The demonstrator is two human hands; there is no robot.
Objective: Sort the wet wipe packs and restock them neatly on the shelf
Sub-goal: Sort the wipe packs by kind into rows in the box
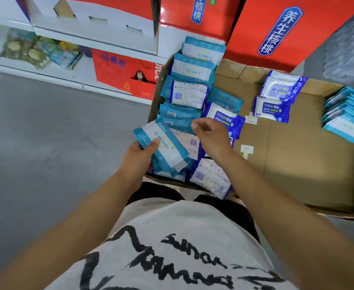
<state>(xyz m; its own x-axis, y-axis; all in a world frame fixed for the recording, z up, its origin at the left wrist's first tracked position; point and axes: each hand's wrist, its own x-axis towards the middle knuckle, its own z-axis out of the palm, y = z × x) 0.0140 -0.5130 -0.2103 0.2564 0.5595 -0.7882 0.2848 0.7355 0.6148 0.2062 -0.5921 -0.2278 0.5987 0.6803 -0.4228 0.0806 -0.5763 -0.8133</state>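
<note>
Packs [165, 147] in left hand [139, 159] at carton [154, 95] edge, bare cardboard [297, 164] beyond right hand [212, 136]

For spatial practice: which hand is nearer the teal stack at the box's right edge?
Right. The right hand is left of the teal stack; the left hand, gripping a pack, is farther left.

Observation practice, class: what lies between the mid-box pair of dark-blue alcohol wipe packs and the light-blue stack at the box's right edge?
Only bare cardboard box floor, in the head view.

Two hands [139, 155]; one cardboard box [297, 160]; two packs [224, 120] showing "75%".
</note>
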